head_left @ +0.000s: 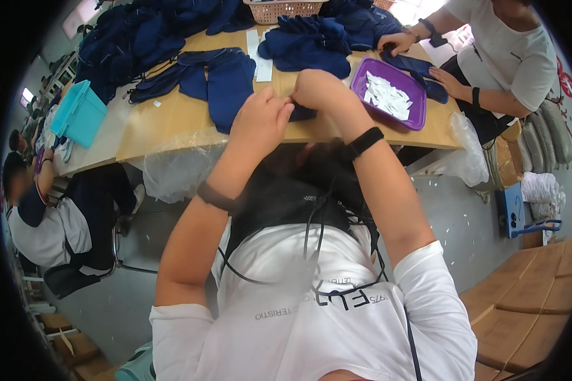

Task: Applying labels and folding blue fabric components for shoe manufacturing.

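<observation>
Above the table's near edge, my left hand and my right hand meet with their fingertips pinched together. Dark blue fabric shows beside my left thumb and below my right hand, and the left fingers appear closed on it. Whatever the right fingertips pinch is hidden behind the hand. Just left of my hands, a flat navy cloth piece lies on the wooden table. A bunched navy pile sits beyond them, beside white strips.
At right, a purple tray holds small white tags, and a co-worker's hands handle navy cloth. A turquoise basket stands at left near another seated person. Clear plastic bags hang at the edge. Cardboard boxes fill the lower right.
</observation>
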`<state>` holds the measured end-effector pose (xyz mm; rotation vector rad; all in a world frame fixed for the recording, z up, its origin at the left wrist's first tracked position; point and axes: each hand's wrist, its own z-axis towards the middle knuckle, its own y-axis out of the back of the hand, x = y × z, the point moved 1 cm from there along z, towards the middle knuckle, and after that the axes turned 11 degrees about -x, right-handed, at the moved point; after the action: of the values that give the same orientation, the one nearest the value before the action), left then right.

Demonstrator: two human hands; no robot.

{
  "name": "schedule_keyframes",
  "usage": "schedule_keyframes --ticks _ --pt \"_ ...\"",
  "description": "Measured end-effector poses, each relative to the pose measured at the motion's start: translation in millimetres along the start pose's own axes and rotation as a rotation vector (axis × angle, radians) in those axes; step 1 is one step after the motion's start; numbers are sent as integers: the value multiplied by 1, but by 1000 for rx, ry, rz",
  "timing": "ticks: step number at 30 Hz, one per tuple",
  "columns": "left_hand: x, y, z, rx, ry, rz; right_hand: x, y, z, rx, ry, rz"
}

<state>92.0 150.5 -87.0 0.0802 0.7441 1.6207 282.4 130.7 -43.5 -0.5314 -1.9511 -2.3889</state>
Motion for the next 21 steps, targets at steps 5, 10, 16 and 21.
schedule_keyframes --ticks 5,10,16,21 --pt "6 -2 3 33 -30 23 -7 -7 -5 -8 116 5" --pt "12 -4 2 -37 -25 102 -11 0 -4 59 160 264" --pt "18 -5 8 76 -41 53 -6 7 0 195 103 157" --pt "17 2 22 254 13 67 -19 -21 -5 -50 -108 434"
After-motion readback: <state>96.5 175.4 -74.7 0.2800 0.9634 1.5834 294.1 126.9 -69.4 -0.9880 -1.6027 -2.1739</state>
